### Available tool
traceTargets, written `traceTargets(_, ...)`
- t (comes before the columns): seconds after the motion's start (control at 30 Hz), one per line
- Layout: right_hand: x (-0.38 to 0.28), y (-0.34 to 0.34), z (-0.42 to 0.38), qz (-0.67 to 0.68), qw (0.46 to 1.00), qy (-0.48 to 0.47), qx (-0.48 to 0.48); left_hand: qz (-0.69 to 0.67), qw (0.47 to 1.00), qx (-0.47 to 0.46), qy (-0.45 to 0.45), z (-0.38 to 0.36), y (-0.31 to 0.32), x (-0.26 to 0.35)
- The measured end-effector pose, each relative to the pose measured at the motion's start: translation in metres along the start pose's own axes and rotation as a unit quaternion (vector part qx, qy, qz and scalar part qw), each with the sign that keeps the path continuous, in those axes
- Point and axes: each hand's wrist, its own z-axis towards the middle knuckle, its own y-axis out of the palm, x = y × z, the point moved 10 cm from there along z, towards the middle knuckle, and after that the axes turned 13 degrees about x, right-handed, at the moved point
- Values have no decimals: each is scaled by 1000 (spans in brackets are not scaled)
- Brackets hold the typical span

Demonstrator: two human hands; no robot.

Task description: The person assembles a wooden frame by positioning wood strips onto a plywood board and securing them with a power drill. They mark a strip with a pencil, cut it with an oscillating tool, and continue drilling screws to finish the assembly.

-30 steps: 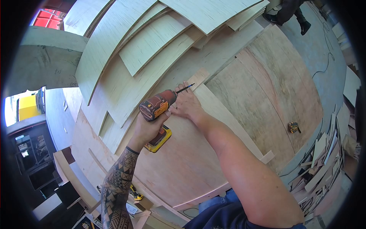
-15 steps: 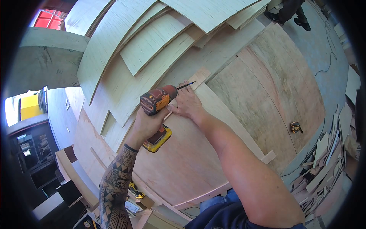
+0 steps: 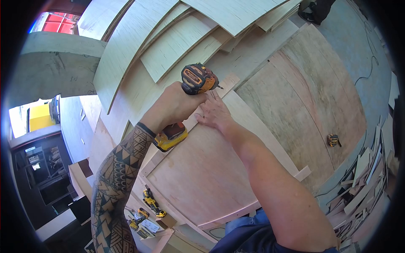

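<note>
My left hand is wrapped round the grip of a yellow and black cordless drill. Its battery shows below my wrist, and its bit ends just beyond my right fingertips, over the wood; contact cannot be made out. My right hand lies with fingers stretched on the corner of a wooden frame. Under it, a pale wood strip runs down to the right along a plywood panel. A short light piece of wood sits just past my fingers.
Stacked plywood sheets rise at the far side. A tape measure lies on the right-hand plywood sheet. Another yellow power tool lies at lower left. Wood offcuts pile up at right. A person's shoe shows at top right.
The drill has moved up and right and turned, so its bit now points down toward the wood by my right fingertips. My right hand stays on the frame corner.
</note>
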Motion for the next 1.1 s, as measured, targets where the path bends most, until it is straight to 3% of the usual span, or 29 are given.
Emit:
traceTargets(0.13,1,2,-2,10,1000,4,-16,-11,1000,0,-5,-1,-4,1)
traceTargets(0.43,0,-4,1,17,998,-7,60,-19,1000,-4,5,3,0,2)
traceTargets(0.5,2,4,-2,24,1000,1,3,-24,1000,-5,-4,5,4,-1)
traceTargets(0.63,1,-3,-1,24,999,2,23,-38,999,12,6,6,5,-2)
traceTargets(1.0,1,-3,-2,5,999,7,-53,-39,999,-7,-7,10,18,-3)
traceTargets(1.1,-1,-4,1,25,1000,0,-12,-40,999,-6,-10,12,19,-6)
